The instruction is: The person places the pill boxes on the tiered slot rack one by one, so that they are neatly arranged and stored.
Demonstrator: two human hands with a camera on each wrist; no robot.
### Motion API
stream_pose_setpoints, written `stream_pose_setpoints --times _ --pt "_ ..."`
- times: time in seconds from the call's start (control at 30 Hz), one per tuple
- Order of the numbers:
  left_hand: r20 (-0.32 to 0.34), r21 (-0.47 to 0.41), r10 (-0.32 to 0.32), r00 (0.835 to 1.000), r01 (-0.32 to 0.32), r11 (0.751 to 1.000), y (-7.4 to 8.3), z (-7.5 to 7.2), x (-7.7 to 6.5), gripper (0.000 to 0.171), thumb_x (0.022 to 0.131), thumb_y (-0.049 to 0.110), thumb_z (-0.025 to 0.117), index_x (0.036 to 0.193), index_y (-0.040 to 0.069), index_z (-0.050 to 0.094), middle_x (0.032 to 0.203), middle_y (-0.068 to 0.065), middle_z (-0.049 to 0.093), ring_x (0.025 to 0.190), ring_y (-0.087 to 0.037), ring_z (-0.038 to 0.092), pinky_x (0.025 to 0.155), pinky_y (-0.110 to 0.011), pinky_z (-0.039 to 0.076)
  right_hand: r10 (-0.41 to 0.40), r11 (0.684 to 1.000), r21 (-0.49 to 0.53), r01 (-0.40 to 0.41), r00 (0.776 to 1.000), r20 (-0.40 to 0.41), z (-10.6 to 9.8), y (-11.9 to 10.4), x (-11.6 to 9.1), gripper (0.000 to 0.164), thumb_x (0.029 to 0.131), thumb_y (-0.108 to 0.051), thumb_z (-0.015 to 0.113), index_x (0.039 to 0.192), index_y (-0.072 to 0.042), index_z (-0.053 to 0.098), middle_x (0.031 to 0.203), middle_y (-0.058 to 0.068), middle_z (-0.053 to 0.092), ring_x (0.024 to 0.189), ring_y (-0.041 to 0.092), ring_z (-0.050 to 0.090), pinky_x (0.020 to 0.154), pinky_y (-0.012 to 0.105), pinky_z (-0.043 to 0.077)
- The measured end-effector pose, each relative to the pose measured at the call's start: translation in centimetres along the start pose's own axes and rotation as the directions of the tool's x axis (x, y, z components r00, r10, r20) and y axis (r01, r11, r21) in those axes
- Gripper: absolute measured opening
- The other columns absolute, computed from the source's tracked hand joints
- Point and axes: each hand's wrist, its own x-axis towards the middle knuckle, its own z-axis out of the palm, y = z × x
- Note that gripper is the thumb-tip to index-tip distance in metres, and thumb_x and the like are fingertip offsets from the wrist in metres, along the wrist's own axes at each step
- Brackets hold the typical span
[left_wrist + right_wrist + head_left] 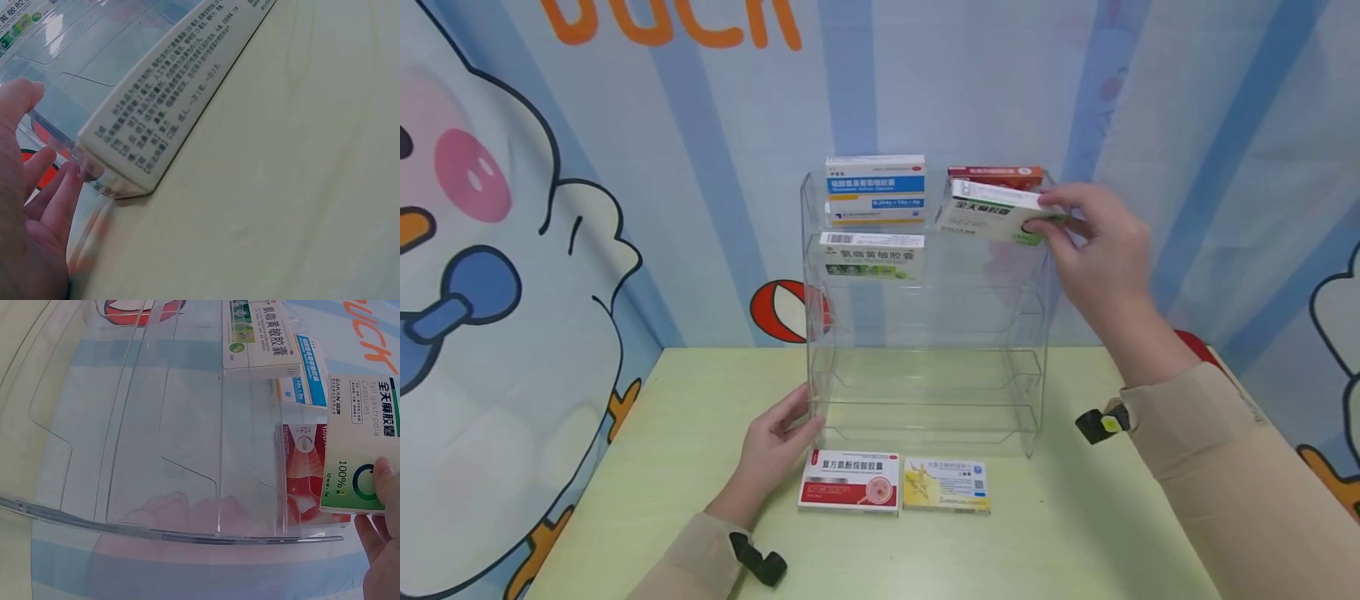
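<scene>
My right hand (1101, 242) pinches a white and green medicine box (992, 212) by its right end, thumb on the front. It is tilted before a red medicine box (1000, 173) on the top tier of a clear acrylic display rack (925, 402). In the right wrist view, the held box (359, 444) reads "Tall gastrodia Capsules" and overlaps the red box (306, 475). Low on the rack's left side, my left hand (767, 450) holds the edge with thumb and fingers; part of the fingers is hidden behind the clear wall.
A blue and white box (876, 190) stands on the top tier's left, a white and green box (872, 257) on the tier below. Before the rack, a red and white box (850, 482) and a yellow and white box (946, 485) lie on the table (662, 467). A printed curtain (722, 167) hangs behind.
</scene>
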Motion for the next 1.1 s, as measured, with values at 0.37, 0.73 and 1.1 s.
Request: stream_pose_setpoints --times 0.37,0.73,1.1 --pt "0.004 -0.014 0.037 0.999 -0.036 0.999 -0.4 0.0 0.2 0.063 0.104 0.019 0.079 0.163 0.024 0.056 0.164 -0.004 0.061 0.148 -0.032 0.063 0.105 -0.015 0.057 0.016 0.992 -0.123 -0.004 0.995 0.097 1.3 1.5 0.1 0.021 0.098 -0.011 0.084 0.118 -0.003 0.080 0.130 0.011 0.081 0.122 0.030 0.074 0.105 0.051 0.065" --pt "-0.001 -0.011 0.030 1.000 -0.030 0.999 -0.3 0.0 0.0 0.062 0.104 0.018 0.078 0.162 0.025 0.057 0.163 -0.004 0.062 0.148 -0.030 0.063 0.105 -0.016 0.057 0.045 0.967 -0.256 0.015 0.972 0.229 1.9 1.1 -0.3 0.023 0.101 -0.012 0.080 0.123 -0.008 0.078 0.133 0.014 0.080 0.123 0.037 0.074 0.109 0.056 0.059" --pt "0.006 -0.038 0.035 0.999 -0.034 0.999 -0.4 0.1 0.1 0.062 0.104 0.015 0.077 0.163 0.019 0.056 0.164 -0.011 0.060 0.149 -0.036 0.062 0.105 -0.016 0.058 0.165 0.945 -0.325 -0.043 0.919 0.357 2.8 0.7 -0.5 0.026 0.106 -0.018 0.074 0.131 -0.010 0.073 0.139 0.014 0.076 0.124 0.038 0.073 0.104 0.058 0.061"
